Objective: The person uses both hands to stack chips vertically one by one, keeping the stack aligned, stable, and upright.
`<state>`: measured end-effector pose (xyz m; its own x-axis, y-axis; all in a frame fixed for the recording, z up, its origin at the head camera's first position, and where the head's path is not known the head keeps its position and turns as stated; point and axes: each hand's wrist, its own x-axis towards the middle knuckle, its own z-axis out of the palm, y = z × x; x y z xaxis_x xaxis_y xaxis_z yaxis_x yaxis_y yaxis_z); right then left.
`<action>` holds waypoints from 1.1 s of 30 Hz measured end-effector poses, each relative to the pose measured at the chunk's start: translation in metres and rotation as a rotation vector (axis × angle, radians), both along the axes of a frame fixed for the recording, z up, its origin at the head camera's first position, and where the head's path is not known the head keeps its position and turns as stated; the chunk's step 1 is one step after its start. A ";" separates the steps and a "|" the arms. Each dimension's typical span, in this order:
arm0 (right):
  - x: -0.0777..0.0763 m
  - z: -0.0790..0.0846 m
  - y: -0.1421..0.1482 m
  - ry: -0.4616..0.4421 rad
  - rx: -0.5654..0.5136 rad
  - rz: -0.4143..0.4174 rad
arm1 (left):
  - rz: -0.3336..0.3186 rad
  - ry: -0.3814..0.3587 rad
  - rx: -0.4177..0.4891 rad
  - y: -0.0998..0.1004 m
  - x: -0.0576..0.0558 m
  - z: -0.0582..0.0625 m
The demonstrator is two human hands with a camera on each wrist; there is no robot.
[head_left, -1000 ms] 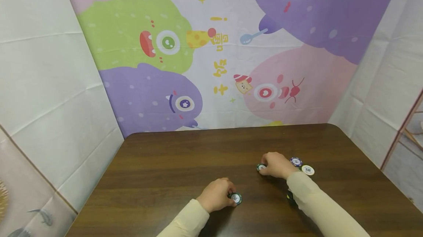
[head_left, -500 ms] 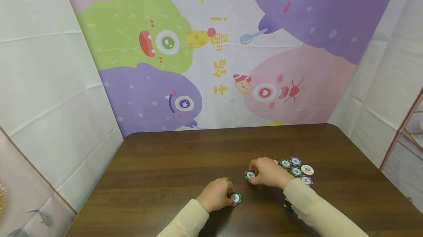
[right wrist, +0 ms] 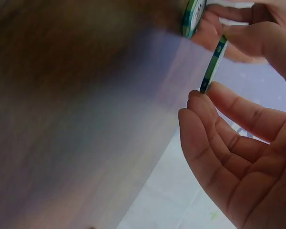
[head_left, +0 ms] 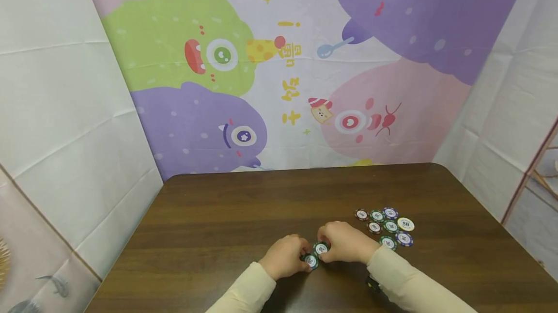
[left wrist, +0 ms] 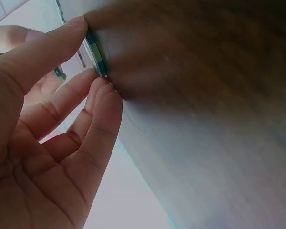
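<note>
In the head view my left hand (head_left: 285, 257) pinches a green-edged poker chip (head_left: 311, 261) between thumb and fingers, low over the brown table (head_left: 226, 221). Just beyond it, my right hand (head_left: 348, 241) pinches another green poker chip (head_left: 321, 249) by its edges. The two chips lie side by side, their rims almost meeting. From the right wrist, the right hand's chip (right wrist: 213, 64) shows edge-on between thumb and fingertip, with the left hand's chip (right wrist: 194, 19) behind it. The left wrist view shows the left chip's green rim (left wrist: 96, 52) at the thumb tip.
Right of the hands lies a loose cluster of poker chips: a pale chip marked 50 (head_left: 406, 224), blue chips (head_left: 404, 239), green chips (head_left: 391, 226) and dark reddish chips (head_left: 362, 214). A cartoon-printed cloth (head_left: 301, 148) hangs behind the table's far edge.
My right hand has carried its green chip left and nearer, up to the left hand's chip. The chips formerly under the right arm now show. The left hand has stayed in place.
</note>
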<state>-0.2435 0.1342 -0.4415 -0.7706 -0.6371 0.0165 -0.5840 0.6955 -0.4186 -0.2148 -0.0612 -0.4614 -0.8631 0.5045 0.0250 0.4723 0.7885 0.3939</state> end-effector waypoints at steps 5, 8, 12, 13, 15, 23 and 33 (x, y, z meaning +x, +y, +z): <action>0.004 -0.003 -0.006 0.008 0.012 0.035 | 0.010 -0.002 -0.009 0.000 0.000 -0.001; 0.005 -0.006 -0.009 0.013 0.023 0.048 | 0.011 -0.011 -0.003 0.000 0.000 -0.002; 0.005 -0.009 -0.013 0.008 0.028 0.056 | 0.005 -0.027 0.009 -0.001 0.000 -0.002; 0.005 -0.010 -0.014 0.010 0.029 0.057 | 0.004 -0.030 0.012 -0.001 0.000 -0.002; 0.005 -0.011 -0.015 0.005 0.027 0.061 | 0.005 -0.038 0.015 -0.001 0.001 -0.002; 0.008 -0.012 -0.020 -0.002 0.030 0.083 | 0.003 -0.009 -0.008 -0.002 0.000 -0.002; 0.007 -0.011 -0.022 0.001 0.028 0.085 | -0.003 0.011 -0.012 -0.002 -0.002 -0.002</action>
<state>-0.2360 0.1123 -0.4520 -0.7135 -0.7006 -0.0011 -0.6421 0.6545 -0.3992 -0.2164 -0.0629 -0.4638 -0.8612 0.5074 0.0285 0.4791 0.7919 0.3786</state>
